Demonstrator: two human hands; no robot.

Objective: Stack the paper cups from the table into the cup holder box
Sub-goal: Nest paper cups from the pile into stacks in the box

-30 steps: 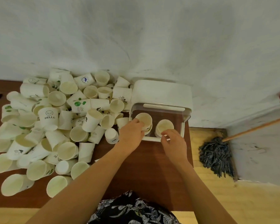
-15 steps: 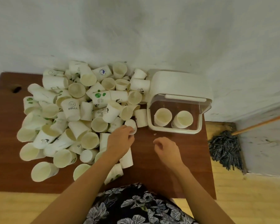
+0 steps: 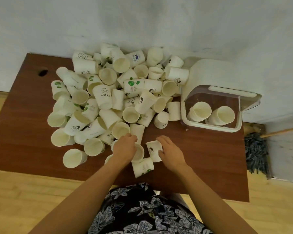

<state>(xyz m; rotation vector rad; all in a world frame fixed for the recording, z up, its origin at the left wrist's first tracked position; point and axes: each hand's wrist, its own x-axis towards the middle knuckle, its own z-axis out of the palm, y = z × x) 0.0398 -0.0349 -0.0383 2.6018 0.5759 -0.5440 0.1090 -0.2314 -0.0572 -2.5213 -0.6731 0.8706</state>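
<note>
Right now both hands work the near edge of the pile (image 3: 108, 102) on the desk (image 3: 210, 157): left hand (image 3: 124, 147) curls round an upright cup (image 3: 138, 152), right hand (image 3: 170, 152) grips a tipped printed cup (image 3: 153, 150). Cups look v. light, thin-walled, crushable, so hold sidewalls w/ gentle pinch. Box (image 3: 211, 127) sits right, two stacks in.

At frame centre, the left hand (image 3: 124, 147) grips one paper cup (image 3: 138, 152), the right hand (image 3: 171, 152) another cup (image 3: 153, 150), on a desk (image 3: 210, 157) below the cup pile (image 3: 112, 98).

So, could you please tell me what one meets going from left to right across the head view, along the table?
Hole in the table → pile of cups → left hand → right hand → cup holder box → mop.
</note>
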